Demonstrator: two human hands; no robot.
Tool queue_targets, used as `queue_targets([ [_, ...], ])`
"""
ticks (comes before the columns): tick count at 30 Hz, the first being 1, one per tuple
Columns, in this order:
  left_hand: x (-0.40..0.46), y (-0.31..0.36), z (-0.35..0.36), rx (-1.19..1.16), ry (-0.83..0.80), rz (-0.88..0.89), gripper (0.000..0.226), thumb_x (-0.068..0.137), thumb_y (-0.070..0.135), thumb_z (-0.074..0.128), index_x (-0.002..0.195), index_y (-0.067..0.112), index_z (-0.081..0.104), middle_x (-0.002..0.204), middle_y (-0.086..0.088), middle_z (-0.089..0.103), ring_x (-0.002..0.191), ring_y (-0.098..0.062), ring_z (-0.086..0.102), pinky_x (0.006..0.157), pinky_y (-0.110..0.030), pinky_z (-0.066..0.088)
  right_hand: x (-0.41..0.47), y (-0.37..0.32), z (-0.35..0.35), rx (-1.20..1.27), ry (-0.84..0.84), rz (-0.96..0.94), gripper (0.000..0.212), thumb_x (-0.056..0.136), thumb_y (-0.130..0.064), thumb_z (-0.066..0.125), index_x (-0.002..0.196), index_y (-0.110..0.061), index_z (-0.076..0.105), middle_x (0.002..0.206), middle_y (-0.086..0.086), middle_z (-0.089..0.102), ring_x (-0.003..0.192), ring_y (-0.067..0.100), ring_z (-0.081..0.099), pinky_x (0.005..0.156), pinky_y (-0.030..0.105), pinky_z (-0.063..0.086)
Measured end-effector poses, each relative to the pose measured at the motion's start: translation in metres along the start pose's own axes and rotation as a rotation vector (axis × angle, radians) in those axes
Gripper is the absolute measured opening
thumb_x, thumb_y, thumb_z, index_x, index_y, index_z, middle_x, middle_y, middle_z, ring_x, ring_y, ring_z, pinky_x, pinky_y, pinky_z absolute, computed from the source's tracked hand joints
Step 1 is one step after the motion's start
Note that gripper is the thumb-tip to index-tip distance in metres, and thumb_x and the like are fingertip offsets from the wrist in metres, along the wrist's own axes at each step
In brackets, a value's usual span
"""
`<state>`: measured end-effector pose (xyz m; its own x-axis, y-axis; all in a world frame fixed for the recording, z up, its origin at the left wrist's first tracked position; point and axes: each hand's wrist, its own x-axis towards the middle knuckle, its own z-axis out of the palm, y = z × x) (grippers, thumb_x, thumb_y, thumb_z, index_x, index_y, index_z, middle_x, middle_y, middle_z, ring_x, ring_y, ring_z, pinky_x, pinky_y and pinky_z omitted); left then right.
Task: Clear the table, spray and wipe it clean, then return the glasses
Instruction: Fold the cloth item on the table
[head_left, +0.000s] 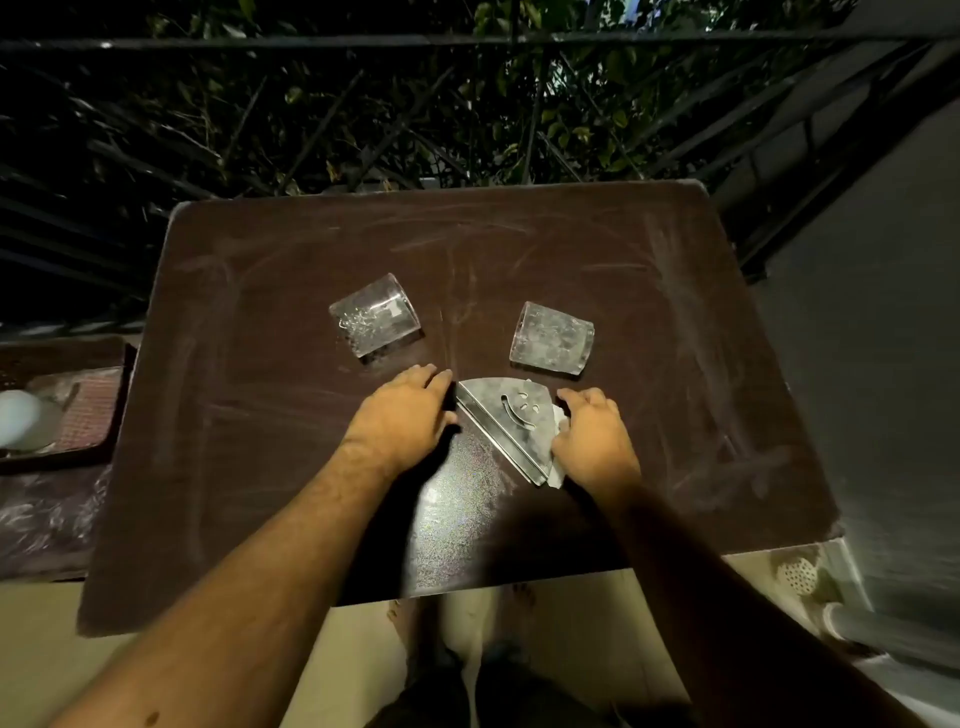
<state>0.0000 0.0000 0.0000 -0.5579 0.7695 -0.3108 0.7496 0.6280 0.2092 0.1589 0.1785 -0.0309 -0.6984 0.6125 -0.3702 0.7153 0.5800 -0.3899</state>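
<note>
A dark brown surface (649, 312), streaked with pale smears, carries two clear glasses: the left glass (375, 321) and the right glass (551, 338), both well apart on its middle. Just nearer sits a metal napkin holder (506, 423) with a smiley cut-out and white napkins (558, 426) inside. The left hand (402, 421) lies flat and open against the holder's left edge. The right hand (592, 441) curls around its right side, grip touching the napkins. A tray (67, 405) sits off to the left.
</note>
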Motion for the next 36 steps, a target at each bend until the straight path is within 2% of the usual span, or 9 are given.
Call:
queue_targets([
  [6, 0.025, 0.029, 0.007, -0.11, -0.048, 0.005, 0.064, 0.098, 0.041, 0.051, 0.154, 0.019, 0.029, 0.159, -0.007, 0.03, 0.144, -0.028, 0.029, 0.113, -0.046, 0.035, 0.008, 0.015, 0.003, 0.169, -0.038, 0.12, 0.052, 0.097, -0.018, 0.058, 0.148, -0.014, 0.049, 0.146, 0.013, 0.046, 0.134, 0.029, 0.046, 0.114, 0.04, 0.039],
  [9, 0.031, 0.035, 0.009, -0.113, -0.066, -0.004, 0.06, 0.1, 0.038, 0.049, 0.153, 0.017, 0.03, 0.153, -0.009, 0.039, 0.135, -0.031, 0.041, 0.107, -0.047, 0.041, 0.013, 0.02, 0.002, 0.209, -0.048, 0.123, 0.053, 0.095, -0.021, 0.064, 0.146, -0.015, 0.052, 0.142, 0.012, 0.048, 0.131, 0.028, 0.049, 0.113, 0.035, 0.038],
  [18, 0.047, 0.032, 0.011, -0.152, -0.056, -0.101, 0.046, 0.085, 0.025, 0.068, 0.13, 0.021, 0.06, 0.122, -0.009, 0.06, 0.112, -0.033, 0.06, 0.094, -0.038, 0.046, 0.024, 0.029, -0.006, 0.318, -0.087, 0.128, 0.058, 0.08, -0.015, 0.081, 0.136, -0.019, 0.063, 0.119, -0.002, 0.048, 0.109, 0.01, 0.055, 0.089, 0.017, 0.037],
  [21, 0.048, 0.031, 0.01, -0.192, -0.027, -0.123, 0.034, 0.079, 0.02, 0.072, 0.112, 0.02, 0.065, 0.11, -0.008, 0.063, 0.104, -0.033, 0.063, 0.088, -0.038, 0.048, 0.024, 0.028, -0.009, 0.346, -0.096, 0.129, 0.059, 0.078, -0.015, 0.083, 0.133, -0.019, 0.065, 0.119, -0.001, 0.051, 0.109, 0.012, 0.058, 0.088, 0.017, 0.038],
  [27, 0.045, 0.026, 0.01, -0.241, -0.001, -0.143, 0.035, 0.076, 0.02, 0.076, 0.108, 0.02, 0.062, 0.112, -0.005, 0.064, 0.104, -0.029, 0.062, 0.087, -0.035, 0.046, 0.02, 0.024, -0.012, 0.42, -0.174, 0.115, 0.051, 0.075, -0.018, 0.083, 0.125, -0.021, 0.07, 0.113, 0.001, 0.072, 0.104, 0.015, 0.066, 0.091, 0.028, 0.051],
  [29, 0.043, 0.025, 0.011, -0.257, 0.008, -0.147, 0.035, 0.076, 0.02, 0.076, 0.108, 0.02, 0.061, 0.112, -0.004, 0.064, 0.104, -0.028, 0.062, 0.087, -0.035, 0.046, 0.017, 0.023, -0.013, 0.472, -0.194, 0.113, 0.04, 0.076, -0.015, 0.082, 0.114, -0.02, 0.074, 0.102, -0.002, 0.074, 0.096, 0.014, 0.068, 0.086, 0.029, 0.053],
  [31, 0.04, 0.023, 0.012, -0.267, 0.017, -0.145, 0.034, 0.076, 0.021, 0.076, 0.107, 0.021, 0.061, 0.11, -0.003, 0.063, 0.103, -0.028, 0.063, 0.086, -0.035, 0.046, 0.015, 0.023, -0.014, 0.465, -0.207, 0.097, 0.015, 0.078, -0.013, 0.081, 0.086, -0.023, 0.073, 0.081, -0.007, 0.069, 0.081, 0.013, 0.064, 0.076, 0.031, 0.051],
  [33, 0.036, 0.022, 0.014, -0.264, 0.027, -0.136, 0.033, 0.077, 0.023, 0.076, 0.106, 0.021, 0.06, 0.108, -0.003, 0.063, 0.102, -0.027, 0.063, 0.086, -0.036, 0.046, 0.013, 0.025, -0.015, 0.44, -0.189, 0.077, 0.028, 0.08, -0.013, 0.079, 0.063, -0.023, 0.06, 0.064, -0.01, 0.056, 0.07, 0.014, 0.054, 0.069, 0.031, 0.044],
  [36, 0.028, 0.019, 0.017, -0.286, 0.045, -0.141, 0.033, 0.076, 0.029, 0.077, 0.102, 0.022, 0.058, 0.104, -0.001, 0.062, 0.097, -0.027, 0.063, 0.082, -0.036, 0.047, 0.006, 0.027, -0.018, 0.462, -0.145, 0.063, 0.025, 0.083, -0.014, 0.078, 0.066, -0.025, 0.063, 0.064, -0.012, 0.059, 0.068, 0.009, 0.056, 0.071, 0.029, 0.045],
])
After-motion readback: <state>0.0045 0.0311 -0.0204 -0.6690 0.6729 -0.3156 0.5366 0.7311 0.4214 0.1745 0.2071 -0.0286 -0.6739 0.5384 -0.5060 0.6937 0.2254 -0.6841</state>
